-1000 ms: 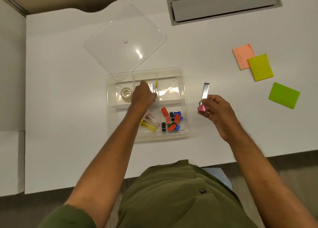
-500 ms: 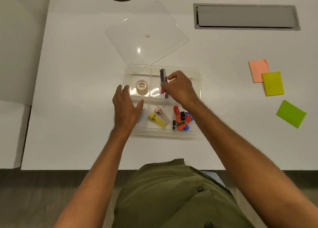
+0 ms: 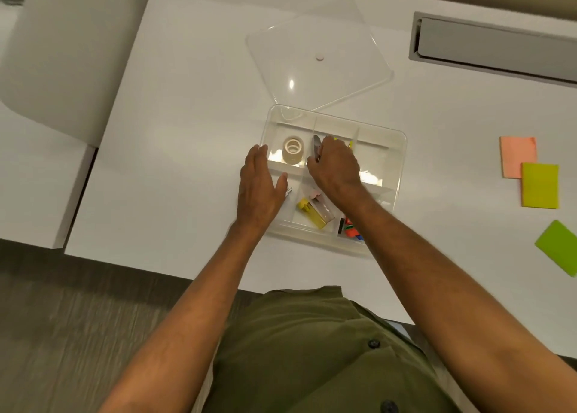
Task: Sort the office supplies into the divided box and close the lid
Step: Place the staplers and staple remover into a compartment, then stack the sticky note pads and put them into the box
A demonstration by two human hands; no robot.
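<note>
A clear divided box (image 3: pixel 401 150) sits on the white desk. My right hand (image 3: pixel 335 166) reaches into its back middle compartment, shut on a slim silver clip with a pink end (image 3: pixel 316 147), mostly hidden by my fingers. My left hand (image 3: pixel 259 188) rests flat and open on the box's left wall. A tape roll (image 3: pixel 293 150) stands in the back left compartment. Yellow and pink staple cases (image 3: pixel 315 211) lie in the front middle one. Coloured binder clips (image 3: pixel 351 230) show in the front right one, partly under my forearm. The clear lid (image 3: pixel 318 58) lies behind the box.
Sticky note pads lie to the right: an orange pad (image 3: pixel 516 156), a yellow-green pad (image 3: pixel 539 185) and a green pad (image 3: pixel 559 247). A grey cable tray cover (image 3: pixel 496 49) is set into the desk's back right. A lower white surface (image 3: pixel 37 169) adjoins the desk's left side.
My right hand carried the silver clip from the desk at the right into the box and lowered it. My left hand left the box's inside and settled on its left wall.
</note>
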